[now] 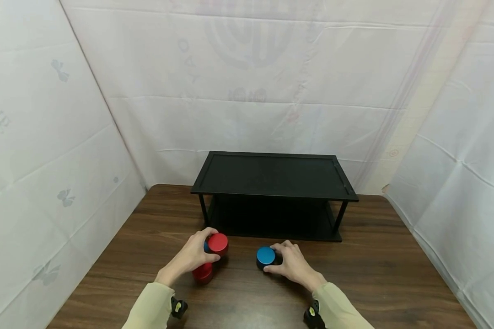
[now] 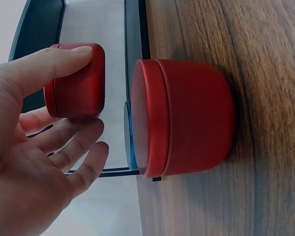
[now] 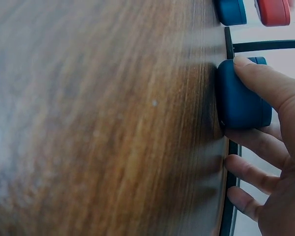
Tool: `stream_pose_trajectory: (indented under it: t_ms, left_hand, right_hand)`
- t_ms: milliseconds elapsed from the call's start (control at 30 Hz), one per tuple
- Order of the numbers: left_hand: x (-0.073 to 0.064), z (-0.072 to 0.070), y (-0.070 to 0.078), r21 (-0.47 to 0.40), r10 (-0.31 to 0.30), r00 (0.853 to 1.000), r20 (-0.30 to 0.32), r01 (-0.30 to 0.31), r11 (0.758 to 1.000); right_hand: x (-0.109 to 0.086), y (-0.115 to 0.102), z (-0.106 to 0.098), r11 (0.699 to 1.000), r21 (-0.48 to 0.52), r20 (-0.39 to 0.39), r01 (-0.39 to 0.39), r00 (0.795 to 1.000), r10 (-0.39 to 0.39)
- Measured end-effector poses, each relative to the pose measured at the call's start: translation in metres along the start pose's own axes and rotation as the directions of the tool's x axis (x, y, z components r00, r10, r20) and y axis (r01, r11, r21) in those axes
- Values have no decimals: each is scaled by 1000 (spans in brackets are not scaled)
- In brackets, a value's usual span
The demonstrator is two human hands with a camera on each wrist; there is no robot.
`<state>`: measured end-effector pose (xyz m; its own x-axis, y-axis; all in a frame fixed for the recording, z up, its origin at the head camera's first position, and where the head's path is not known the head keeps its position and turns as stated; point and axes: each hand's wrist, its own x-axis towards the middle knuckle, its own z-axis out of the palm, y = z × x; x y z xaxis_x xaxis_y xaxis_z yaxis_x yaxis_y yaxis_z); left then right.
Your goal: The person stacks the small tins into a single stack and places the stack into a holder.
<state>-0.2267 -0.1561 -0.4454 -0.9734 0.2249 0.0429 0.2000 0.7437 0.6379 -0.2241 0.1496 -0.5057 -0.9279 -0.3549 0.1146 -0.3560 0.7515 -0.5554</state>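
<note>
My left hand [image 1: 192,252] pinches a small red lidded tin [image 1: 218,244] between thumb and fingers, holding it above the tabletop. A second red tin [image 2: 196,118] stands upright on the wood just below that hand. Behind the fingers, a blue tin [image 1: 206,247] shows only in part; the right wrist view has it on the table [image 3: 230,12] beneath the raised red one. To the right, my right hand [image 1: 293,263] grips another blue tin [image 3: 241,96], thumb on one side and fingers on the other, its base at the tabletop.
A black two-level rack [image 1: 271,176] stands at the back of the brown wooden table [image 1: 378,269], its front edge just beyond both hands. White sheeting [image 1: 255,123] hangs behind the table and along both sides.
</note>
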Motion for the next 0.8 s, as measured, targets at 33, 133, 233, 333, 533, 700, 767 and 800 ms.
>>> stream_pose_trajectory:
  t_ms: [33,133,233,333,533,700,767,800]
  left_hand:
    - [0,0,0,-1,-1,1000,-1,1,1000]
    - [1,0,1,-7,-5,1000,0,5,1000]
    - [1,1,2,-10,-8,1000,4,8,1000]
    - [1,2,3,-8,-8,1000,7,8,1000]
    - [1,4,2,2,-7,1000,14,7,1000]
    - [1,5,3,-2,1,1000,14,-1,1000]
    - [1,5,4,-10,-4,1000,13,4,1000]
    - [1,5,5,-12,-5,1000,12,5,1000]
  right_hand:
    - [0,0,0,1000,-1,-1,2,1000,-2]
    - [0,0,0,1000,-4,-3,9,1000,-9]
    - [0,0,-1,1000,-1,-4,7,1000,-7]
    - [0,0,-1,1000,-2,-6,4,1000,-4]
    - [-1,0,0,1000,3,10,-16,1000,16]
    - [-1,-2,0,1000,6,9,-22,1000,22]
    - [-1,-2,-1,1000,4,6,-16,1000,16]
    - [-1,-2,-1,1000,4,6,-13,1000,13]
